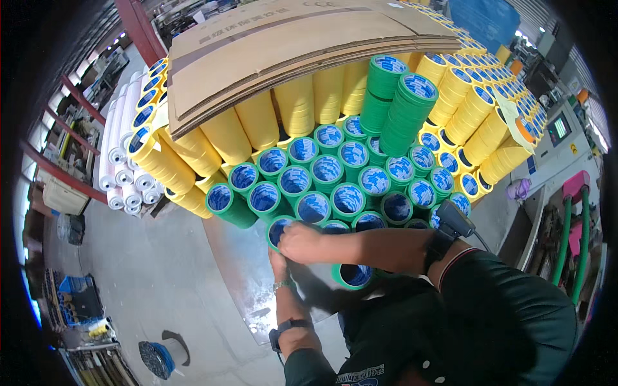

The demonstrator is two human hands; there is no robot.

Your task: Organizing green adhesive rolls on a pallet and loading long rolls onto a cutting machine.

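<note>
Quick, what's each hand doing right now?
Left hand: mostly hidden, at the near side of a green roll; grip can't be told.
Right hand: curled at that roll's top; whether it grips can't be told.

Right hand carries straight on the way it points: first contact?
Likely the rim or core wall of the nearest-left green tape-roll stack; the right hand overlaps its opening, so depth is unclear.

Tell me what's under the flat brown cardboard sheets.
Beneath the flat brown cardboard sheets, upright yellow tape-roll columns show along the front edge; their tops and anything farther back are covered.
</note>
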